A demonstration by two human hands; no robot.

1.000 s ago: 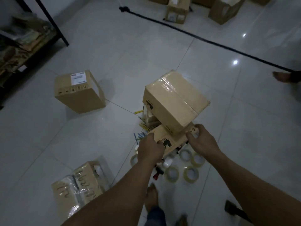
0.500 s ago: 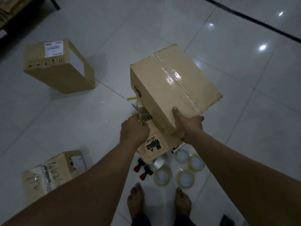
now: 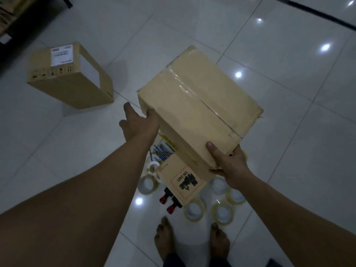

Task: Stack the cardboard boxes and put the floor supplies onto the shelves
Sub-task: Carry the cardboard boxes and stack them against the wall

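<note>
Large box: the taped large box is held tilted above the floor, over the middle of the supplies; its underside appears to rest on the small box marked UN 3481.
Right hand: the right hand grips the large box's near right corner, thumb on top and fingers underneath.
Left hand: the left hand lies against the near left corner with the thumb spread away. Its fingers are hidden, so whether they hook under the box cannot be told.
Slip risk: the large box slopes and is held only at its two near corners, so it could probably slide off the small box if either hand loosens.
Drop zone: tape rolls, pens and red-knobbed tools lie directly below, just in front of the bare feet. Anything that falls would land on them or on the toes.
Footing: a step forward onto a roll could turn underfoot.
Blocked view: the large box hides much of the floor ahead.
Other box: a labelled box stands well apart, toward the floor's far left corner.
Shelf: the shelf is at the far left corner, beyond the labelled box.
Black strip: a black strip crosses the far right corner.
</note>
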